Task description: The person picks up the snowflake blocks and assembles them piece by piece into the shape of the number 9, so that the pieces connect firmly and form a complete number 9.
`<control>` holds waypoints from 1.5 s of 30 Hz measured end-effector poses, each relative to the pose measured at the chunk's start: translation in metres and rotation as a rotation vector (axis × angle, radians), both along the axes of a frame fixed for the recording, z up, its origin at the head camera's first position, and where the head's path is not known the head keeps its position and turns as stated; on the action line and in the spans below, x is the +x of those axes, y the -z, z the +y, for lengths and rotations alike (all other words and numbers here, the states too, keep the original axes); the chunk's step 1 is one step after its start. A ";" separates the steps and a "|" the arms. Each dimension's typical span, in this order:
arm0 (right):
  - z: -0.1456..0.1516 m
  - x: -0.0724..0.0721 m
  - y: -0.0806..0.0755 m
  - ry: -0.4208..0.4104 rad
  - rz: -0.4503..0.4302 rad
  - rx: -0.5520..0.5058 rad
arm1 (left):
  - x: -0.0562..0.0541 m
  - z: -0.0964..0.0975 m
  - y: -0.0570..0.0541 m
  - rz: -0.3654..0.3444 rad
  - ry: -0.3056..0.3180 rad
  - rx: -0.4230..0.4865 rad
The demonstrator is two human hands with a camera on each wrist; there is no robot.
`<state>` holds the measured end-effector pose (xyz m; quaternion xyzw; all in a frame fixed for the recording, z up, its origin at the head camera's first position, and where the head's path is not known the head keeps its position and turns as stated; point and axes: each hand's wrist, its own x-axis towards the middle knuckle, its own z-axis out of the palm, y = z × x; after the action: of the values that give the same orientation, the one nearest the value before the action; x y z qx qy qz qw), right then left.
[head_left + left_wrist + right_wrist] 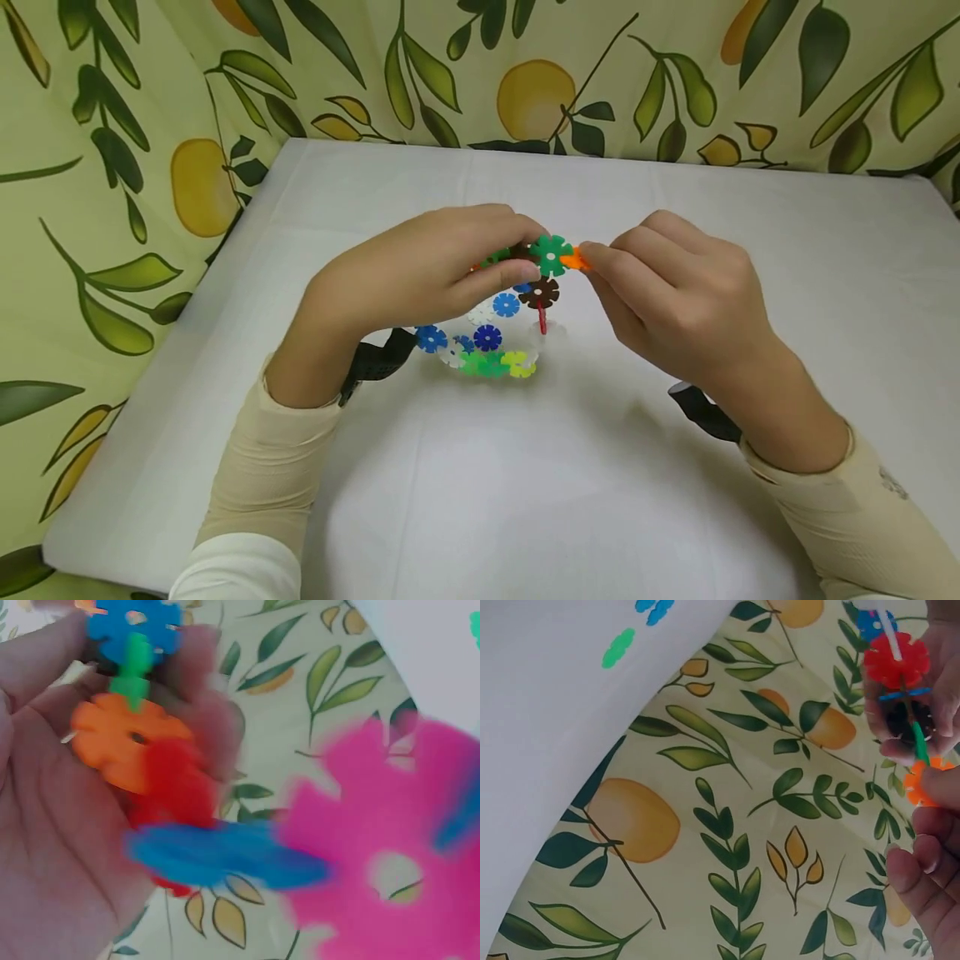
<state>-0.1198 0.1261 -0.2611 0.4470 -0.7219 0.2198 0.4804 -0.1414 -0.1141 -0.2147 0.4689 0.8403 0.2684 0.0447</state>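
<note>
Thumb and fingers of my left hand point(420, 271) hold a chain of slotted plastic flower-shaped discs. At its right end stands a green disc point(551, 256), with an orange disc point(576, 259) beside it. My right hand point(678, 287) pinches that orange disc between thumb and index finger. Below them show a brown disc point(546, 292), a red disc point(543, 319) seen edge-on, and a light blue disc point(506, 305). In the left wrist view, another orange disc point(112, 735) lies by the left palm, and a blurred pink disc point(352, 802) is close to the camera. My left hand partly hides the chain.
Further discs, among them a dark blue disc point(487, 337) and a yellow-green disc point(517, 364), show low under my hands; whether they touch the white table point(480, 500) I cannot tell. A leaf-and-fruit patterned cloth point(450, 75) hangs behind and to the left.
</note>
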 end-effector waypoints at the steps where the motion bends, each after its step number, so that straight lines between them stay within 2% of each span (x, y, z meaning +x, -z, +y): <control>1: 0.000 0.000 0.000 0.002 -0.007 0.018 | 0.000 0.001 0.001 -0.014 -0.011 -0.033; 4: 0.002 0.001 0.000 0.007 -0.020 0.055 | -0.002 0.004 0.005 -0.036 -0.017 -0.073; 9: 0.004 0.000 0.001 -0.003 -0.016 0.045 | -0.007 0.008 0.008 -0.065 0.018 -0.041; 13: -0.001 0.001 0.002 -0.028 0.009 0.020 | -0.007 0.010 0.009 -0.082 0.035 0.052; 19: -0.009 0.003 0.002 -0.063 0.036 -0.009 | -0.006 0.015 0.011 -0.059 0.097 0.192; 26: -0.012 0.004 0.003 -0.085 0.035 0.002 | -0.008 0.017 0.011 -0.154 0.118 0.172; 30: -0.010 0.004 0.002 -0.089 0.000 0.030 | -0.009 0.013 0.009 -0.153 0.117 0.148; 32: -0.007 0.002 0.002 -0.073 -0.058 0.057 | -0.009 0.009 0.006 -0.142 0.103 0.151; 34: -0.003 -0.002 0.002 -0.044 -0.160 0.102 | -0.010 0.003 0.004 -0.116 0.088 0.165; 37: 0.003 -0.012 0.005 -0.004 -0.433 0.213 | -0.009 -0.006 0.000 -0.086 0.079 0.195; 41: -0.004 -0.030 0.016 0.007 -0.840 0.466 | -0.008 -0.013 -0.003 -0.060 0.102 0.224; 43: -0.015 -0.036 0.023 -0.009 -0.996 0.578 | -0.007 -0.014 -0.004 -0.051 0.112 0.223; 45: -0.029 -0.040 0.031 -0.032 -1.100 0.644 | -0.006 -0.015 -0.004 -0.038 0.116 0.219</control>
<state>-0.1602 0.0974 -0.2918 0.4015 -0.8862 0.1963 -0.1221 -0.1475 -0.1293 -0.2109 0.5137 0.7763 0.3644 0.0245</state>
